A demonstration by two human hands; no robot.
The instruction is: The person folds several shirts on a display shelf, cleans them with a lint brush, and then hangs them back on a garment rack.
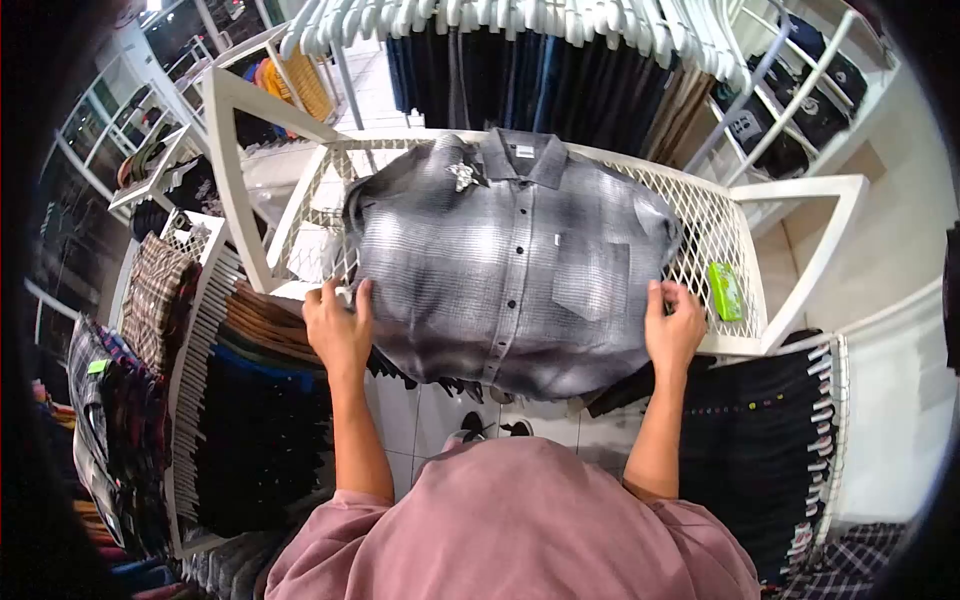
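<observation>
A grey and black plaid button-up shirt (460, 260) lies face up on a white wire-mesh shelf (710, 240), collar away from me. Its buttons run down the middle, with a chest pocket on the right side of the view. The lower part hangs over the shelf's near edge. At the shirt's left edge, my left hand (338, 325) is closed on the fabric, thumb against the cloth. Opposite it, my right hand (675, 325) pinches the right edge between thumb and fingers. A silvery star-shaped patch (462, 177) shows near the shirt's left shoulder.
A bright green packet (725, 291) rests on the mesh, right of my right hand. White hangers (500, 18) line a rail beyond the shelf, dark trousers (530, 85) hanging below. Racks of black clothes (745, 440) and plaid shirts (155, 300) flank me. White angled bars (825, 250) rise at the shelf's ends.
</observation>
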